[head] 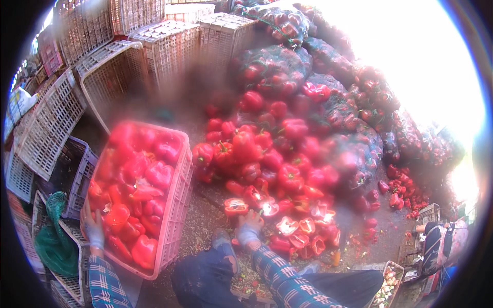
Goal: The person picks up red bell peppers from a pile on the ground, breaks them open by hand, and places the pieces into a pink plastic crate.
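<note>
A pink plastic crate (173, 215), heaped with red bell peppers (144, 204), stands at my left. My left hand (93, 229), wrapped in whitish material at the wrist, rests at its left rim with fingers by the peppers; whether they grip anything is unclear. My right hand (249, 227) reaches down to the floor pile and touches or nearly touches a halved red pepper (235, 207); its fingertips are partly hidden. Right of that hand lie several cut pepper halves (298, 233). Whole red peppers (250, 150) are heaped beyond them.
Net sacks of peppers (273, 69) pile up at the back and right. Worn plastic crates (165, 50) line the back left. A green net (56, 238) hangs over a crate at left. A crate of scraps (387, 285) stands lower right, near another person (437, 246).
</note>
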The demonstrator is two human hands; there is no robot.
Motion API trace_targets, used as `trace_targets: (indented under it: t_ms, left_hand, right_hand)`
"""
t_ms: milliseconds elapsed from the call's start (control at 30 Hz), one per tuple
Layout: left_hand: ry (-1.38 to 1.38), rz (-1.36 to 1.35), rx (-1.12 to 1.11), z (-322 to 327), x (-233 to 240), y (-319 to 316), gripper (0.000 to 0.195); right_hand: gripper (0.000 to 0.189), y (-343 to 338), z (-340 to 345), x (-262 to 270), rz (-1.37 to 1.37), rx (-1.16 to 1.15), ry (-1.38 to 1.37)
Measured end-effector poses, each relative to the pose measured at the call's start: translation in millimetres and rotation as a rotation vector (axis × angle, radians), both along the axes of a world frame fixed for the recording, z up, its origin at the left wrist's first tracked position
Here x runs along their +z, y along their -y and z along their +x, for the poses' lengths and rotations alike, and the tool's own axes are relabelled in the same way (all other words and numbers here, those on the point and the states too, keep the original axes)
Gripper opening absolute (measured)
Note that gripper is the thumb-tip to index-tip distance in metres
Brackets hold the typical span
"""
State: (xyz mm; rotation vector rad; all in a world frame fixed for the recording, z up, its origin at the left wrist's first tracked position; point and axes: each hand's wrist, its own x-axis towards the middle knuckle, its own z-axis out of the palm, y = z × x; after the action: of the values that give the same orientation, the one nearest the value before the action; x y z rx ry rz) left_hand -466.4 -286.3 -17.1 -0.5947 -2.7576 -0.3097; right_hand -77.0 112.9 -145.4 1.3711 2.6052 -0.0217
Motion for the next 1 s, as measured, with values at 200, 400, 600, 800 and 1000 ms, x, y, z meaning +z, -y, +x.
trace_targets:
  t_ms: [200,400,600,800,1000]
  left_hand:
    - [0.007,0.009,-0.026,-0.8,-3.9,-2.4,0.057]
    - [0.040,0.054,-0.047,-4.1,0.9,2.4,0.059]
    - [-0.036,0.205,-0.084,28.8,57.6,-45.3,0.066]
    - [0.171,0.201,-1.073,251.3,195.0,-230.0,0.093]
    - [0.568,0.142,-1.406,418.4,143.2,-308.3,0.094]
  right_hand:
    - [0.051,-25.7,36.0,17.2,-0.267,-0.021,-0.213]
    - [0.048,-47.4,141.1,2.9,-0.490,-0.397,-1.006]
    - [0.038,-49.6,203.4,89.8,-0.856,-0.651,-1.527]
    - [0.037,-32.0,225.2,164.9,-0.975,-0.530,-1.765]
    - [0.042,9.1,221.3,221.6,-0.969,-0.415,-1.671]
